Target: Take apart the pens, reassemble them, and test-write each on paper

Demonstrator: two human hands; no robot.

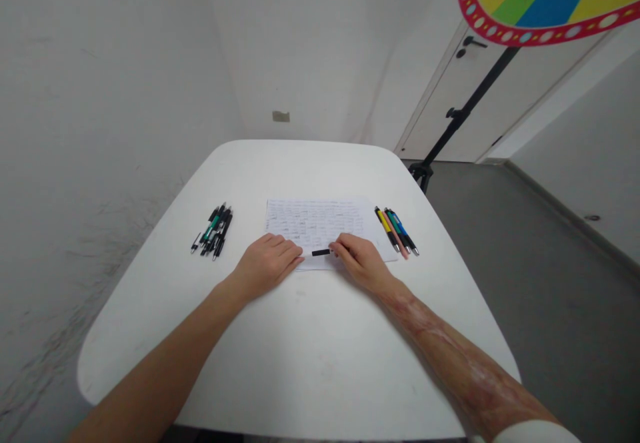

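Observation:
A sheet of paper (320,220) covered in handwriting lies in the middle of the white table (300,350). My left hand (267,263) rests flat on the paper's lower left corner, fingers stretched out together. My right hand (360,260) is closed in a pinch on a black pen (321,252), which lies nearly flat over the paper's lower edge and points toward my left hand. A cluster of several black and green pens (213,230) lies to the left of the paper. Several colored pens (397,230), yellow, pink, green and blue, lie to its right.
A colorful prize wheel (545,0) on a black tripod stand (450,126) is at the back right, beside a white door (480,90). White walls close in on the left and behind. Grey floor (525,256) runs along the table's right side.

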